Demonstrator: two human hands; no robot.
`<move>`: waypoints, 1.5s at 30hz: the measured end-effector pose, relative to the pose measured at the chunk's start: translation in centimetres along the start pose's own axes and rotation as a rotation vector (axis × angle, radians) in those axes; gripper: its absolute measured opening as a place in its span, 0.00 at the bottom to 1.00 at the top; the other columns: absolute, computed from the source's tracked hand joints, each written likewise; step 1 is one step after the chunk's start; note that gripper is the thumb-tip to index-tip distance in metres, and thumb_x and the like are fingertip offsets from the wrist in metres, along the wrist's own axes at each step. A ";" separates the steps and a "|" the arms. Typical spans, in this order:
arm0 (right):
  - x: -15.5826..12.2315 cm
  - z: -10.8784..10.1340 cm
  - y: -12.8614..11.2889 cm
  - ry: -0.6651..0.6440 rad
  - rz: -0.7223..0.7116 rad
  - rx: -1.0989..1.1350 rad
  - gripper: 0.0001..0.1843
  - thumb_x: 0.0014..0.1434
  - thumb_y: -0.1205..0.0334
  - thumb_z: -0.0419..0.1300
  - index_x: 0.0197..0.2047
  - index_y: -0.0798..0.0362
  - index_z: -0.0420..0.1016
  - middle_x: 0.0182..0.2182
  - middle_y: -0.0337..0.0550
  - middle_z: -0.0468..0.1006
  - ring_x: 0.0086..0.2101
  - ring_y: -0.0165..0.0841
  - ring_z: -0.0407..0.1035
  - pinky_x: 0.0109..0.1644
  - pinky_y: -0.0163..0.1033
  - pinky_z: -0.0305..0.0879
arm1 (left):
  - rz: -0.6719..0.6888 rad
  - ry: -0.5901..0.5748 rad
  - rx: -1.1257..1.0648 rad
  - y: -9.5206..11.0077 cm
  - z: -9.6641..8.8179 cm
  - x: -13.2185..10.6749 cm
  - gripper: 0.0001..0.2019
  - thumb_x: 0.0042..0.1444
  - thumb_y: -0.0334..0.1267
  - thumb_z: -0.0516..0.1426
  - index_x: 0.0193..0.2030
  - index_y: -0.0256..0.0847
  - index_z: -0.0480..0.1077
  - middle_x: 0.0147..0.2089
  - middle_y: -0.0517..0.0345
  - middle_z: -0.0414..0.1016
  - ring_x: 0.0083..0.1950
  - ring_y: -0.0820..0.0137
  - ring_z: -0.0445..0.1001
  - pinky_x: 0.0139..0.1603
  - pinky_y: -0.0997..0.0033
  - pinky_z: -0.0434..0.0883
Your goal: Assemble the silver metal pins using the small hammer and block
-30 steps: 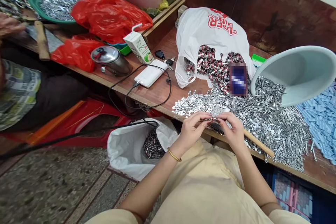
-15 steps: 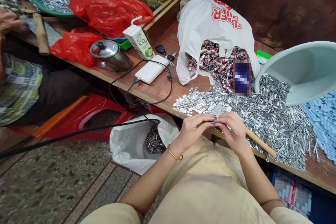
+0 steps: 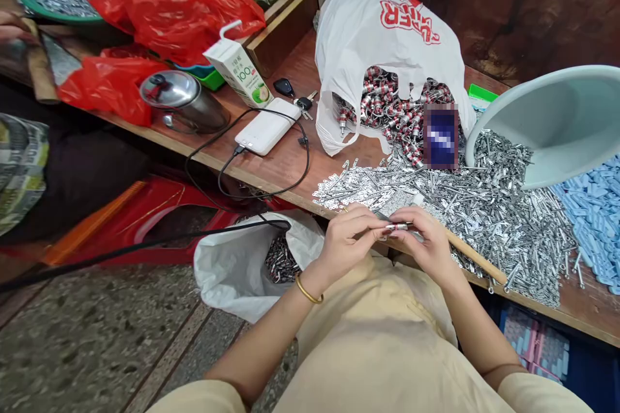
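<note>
Close to the table's front edge, my left hand (image 3: 352, 233) and my right hand (image 3: 425, 240) meet with fingers pinched. Between their fingertips lies a small silver metal fitting with red bands (image 3: 398, 226), held level by both hands. Part of it is covered by the fingers. Just beyond them spreads a heap of small silver metal parts (image 3: 504, 219), flat plates and pins among them. A wooden-handled tool (image 3: 477, 257) lies across the heap by my right hand, its head partly hidden. Similar red-banded fittings (image 3: 382, 100) spill from a white plastic bag (image 3: 387, 19).
A tilted pale bucket (image 3: 557, 161) and blue pieces (image 3: 593, 219) lie right. Left stand a power bank with a cable (image 3: 268, 126), keys (image 3: 304, 103), a drink carton (image 3: 237, 71) and a metal mug (image 3: 186, 103). Below is an open white sack (image 3: 217, 271). Another person's hand (image 3: 14, 27) shows far left.
My fingertips have parted slightly, and the red-banded fitting between them now shows; it was mostly hidden before. The view has shifted a little. At far left, the other person's hand has moved.
</note>
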State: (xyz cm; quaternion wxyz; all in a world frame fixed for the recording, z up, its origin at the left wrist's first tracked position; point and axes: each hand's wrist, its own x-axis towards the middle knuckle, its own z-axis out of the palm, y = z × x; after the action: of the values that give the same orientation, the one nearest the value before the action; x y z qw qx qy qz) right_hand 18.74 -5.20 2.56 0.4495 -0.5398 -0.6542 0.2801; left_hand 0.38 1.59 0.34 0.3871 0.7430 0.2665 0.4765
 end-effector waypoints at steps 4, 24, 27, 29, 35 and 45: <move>0.3 -0.9 -0.8 -0.013 0.031 0.047 0.06 0.64 0.60 0.67 0.45 0.47 0.79 0.43 0.45 0.79 0.44 0.35 0.74 0.42 0.39 0.76 | 0.118 -0.002 -0.015 0.2 -0.4 0.6 0.04 0.60 0.30 0.65 0.39 0.42 0.81 0.31 0.57 0.81 0.36 0.71 0.76 0.40 0.69 0.72; -3.7 -3.1 4.9 0.332 0.351 -0.077 0.14 0.66 0.50 0.59 0.35 0.48 0.78 0.35 0.44 0.78 0.37 0.37 0.72 0.43 0.44 0.72 | -0.600 -0.014 -0.274 -3.4 0.8 -3.8 0.16 0.54 0.52 0.68 0.34 0.39 0.81 0.35 0.53 0.80 0.35 0.68 0.78 0.37 0.71 0.77; -4.2 -10.3 7.4 0.505 0.480 -0.547 0.13 0.65 0.52 0.56 0.37 0.50 0.78 0.37 0.49 0.80 0.40 0.41 0.72 0.48 0.49 0.69 | -0.725 -0.020 -0.256 -4.7 -0.9 -2.5 0.19 0.51 0.55 0.69 0.34 0.38 0.81 0.34 0.53 0.81 0.33 0.68 0.78 0.35 0.72 0.77; -4.5 -12.9 8.1 0.448 0.477 -0.624 0.13 0.64 0.53 0.57 0.35 0.51 0.78 0.36 0.49 0.81 0.38 0.41 0.72 0.47 0.49 0.68 | -0.748 -0.012 -0.249 -4.9 -1.3 -1.7 0.19 0.51 0.54 0.69 0.33 0.38 0.80 0.34 0.53 0.81 0.34 0.69 0.78 0.34 0.73 0.77; -3.5 -6.4 3.1 0.206 0.187 -0.281 0.08 0.65 0.57 0.62 0.47 0.48 0.77 0.42 0.45 0.81 0.40 0.37 0.74 0.47 0.44 0.72 | -0.573 -0.054 -0.374 -2.0 0.6 -0.3 0.14 0.55 0.47 0.68 0.31 0.36 0.80 0.31 0.54 0.78 0.30 0.72 0.76 0.30 0.77 0.75; -1.9 -0.2 -0.7 0.112 -0.009 -0.028 0.09 0.66 0.62 0.64 0.49 0.47 0.80 0.43 0.45 0.81 0.44 0.37 0.76 0.47 0.43 0.74 | -0.312 0.052 -0.246 1.6 1.3 -0.7 0.07 0.61 0.39 0.65 0.36 0.39 0.81 0.35 0.53 0.79 0.36 0.72 0.77 0.35 0.75 0.76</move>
State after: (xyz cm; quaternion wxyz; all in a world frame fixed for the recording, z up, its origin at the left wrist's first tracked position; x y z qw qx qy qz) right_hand 18.59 -7.24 2.67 0.4791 -0.5577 -0.6345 0.2384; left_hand 1.33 -0.25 1.02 0.5370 0.6273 0.3281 0.4587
